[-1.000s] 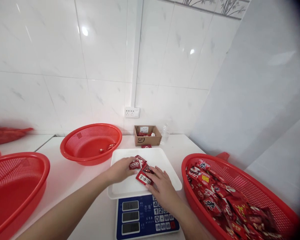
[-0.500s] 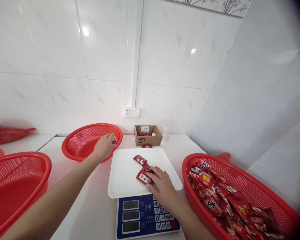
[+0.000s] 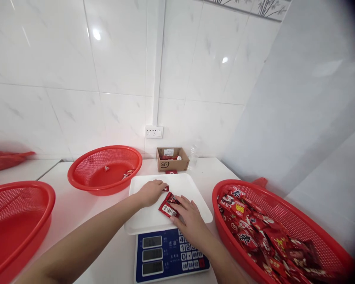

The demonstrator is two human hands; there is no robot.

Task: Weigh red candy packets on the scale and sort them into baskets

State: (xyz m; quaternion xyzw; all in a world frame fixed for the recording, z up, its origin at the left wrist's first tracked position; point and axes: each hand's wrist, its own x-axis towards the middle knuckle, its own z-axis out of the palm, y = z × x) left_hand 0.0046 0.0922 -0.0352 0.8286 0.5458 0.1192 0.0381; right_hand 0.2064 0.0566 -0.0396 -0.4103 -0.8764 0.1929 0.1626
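On the white pan (image 3: pixel 142 223) of a digital scale (image 3: pixel 171 256) lie several small red snack packets (image 3: pixel 167 209), the nearest with a white label. My right hand (image 3: pixel 191 221) is over these packets from the right, thumb at the near edge and fingers curled across them. My left hand (image 3: pixel 152 192) is at the pan's left half, its fingers closed on another red packet (image 3: pixel 166 188), of which only a small end shows.
A red plastic basket (image 3: pixel 85 181) holding a few small packets stands behind left. Another red basket (image 3: pixel 49 197) is at the near left. To the right, a large red basket (image 3: pixel 215 193) is heaped with red packets. A cardboard box (image 3: pixel 177 165) stands behind the scale.
My left hand has come right from the far-left basket to the pan and closed on the upper packet there. Small packets now show in that basket. My right hand stays at the packets.
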